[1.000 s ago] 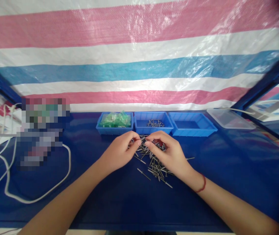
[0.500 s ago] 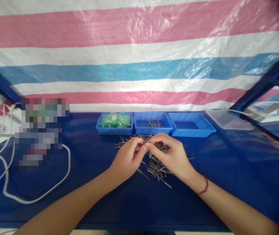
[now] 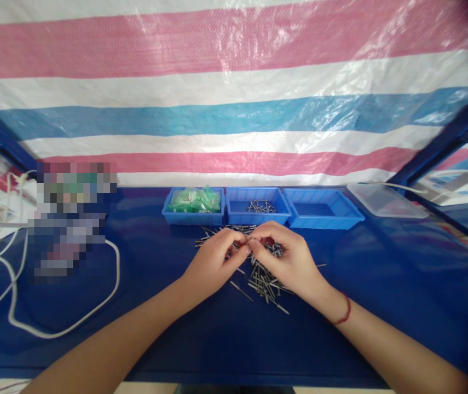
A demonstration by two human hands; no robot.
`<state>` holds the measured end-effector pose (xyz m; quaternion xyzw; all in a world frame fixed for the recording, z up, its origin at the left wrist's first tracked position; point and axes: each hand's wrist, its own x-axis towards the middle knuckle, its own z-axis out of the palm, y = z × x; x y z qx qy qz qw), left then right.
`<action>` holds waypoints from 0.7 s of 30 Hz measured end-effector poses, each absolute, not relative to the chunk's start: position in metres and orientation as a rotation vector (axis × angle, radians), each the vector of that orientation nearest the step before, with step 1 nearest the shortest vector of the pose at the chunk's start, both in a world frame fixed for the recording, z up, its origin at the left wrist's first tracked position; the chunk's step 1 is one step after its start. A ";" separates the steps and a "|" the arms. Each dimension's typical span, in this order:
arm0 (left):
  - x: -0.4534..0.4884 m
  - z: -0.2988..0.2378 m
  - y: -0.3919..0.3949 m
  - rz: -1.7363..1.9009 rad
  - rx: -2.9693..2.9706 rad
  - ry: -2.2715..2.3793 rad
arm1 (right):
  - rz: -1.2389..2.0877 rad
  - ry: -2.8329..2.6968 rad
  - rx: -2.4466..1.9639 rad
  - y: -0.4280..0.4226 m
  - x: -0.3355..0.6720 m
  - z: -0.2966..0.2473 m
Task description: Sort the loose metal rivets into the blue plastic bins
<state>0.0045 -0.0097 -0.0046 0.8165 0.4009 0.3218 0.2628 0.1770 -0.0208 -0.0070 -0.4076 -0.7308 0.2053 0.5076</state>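
My left hand (image 3: 216, 257) and my right hand (image 3: 289, 257) meet fingertip to fingertip over a pile of thin metal pieces (image 3: 264, 279) that look like blind rivets. Both are closed in a pinch. A tiny bit of something shows between the fingertips, too small and covered to name. The hands hide part of the pile behind and below them. One loose rivet (image 3: 242, 291) lies apart, just in front of my left hand.
Behind the pile stand three blue bins in a row: the left bin (image 3: 195, 219) holds green plastic packets, the middle bin (image 3: 258, 218) a few metal pins (image 3: 261, 207), and the right bin (image 3: 324, 221) shows its floor. A clear lid (image 3: 387, 201) lies right; a white cable (image 3: 114, 273) loops left.
The fingertips have shifted very slightly, and a sliver of something now shows between them. The pile and bins keep their places; the whole view has moved a little.
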 end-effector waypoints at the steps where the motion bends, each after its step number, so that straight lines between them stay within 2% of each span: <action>1: 0.004 -0.004 -0.009 0.879 2.192 1.096 | 0.488 -1.758 -0.984 -0.020 0.177 -0.007; 8: 0.001 -0.002 -0.008 0.944 2.121 1.177 | 0.445 -1.797 -0.995 -0.017 0.180 -0.009; 12: 0.001 -0.005 -0.006 0.977 2.093 1.151 | 0.205 -1.802 -1.040 -0.001 0.192 -0.008; 17: 0.000 -0.007 -0.003 0.898 2.315 1.128 | -0.200 -1.731 -1.319 0.033 0.217 -0.015; 21: -0.002 -0.009 -0.004 0.749 2.543 1.087 | -0.264 -1.809 -1.392 0.038 0.228 -0.018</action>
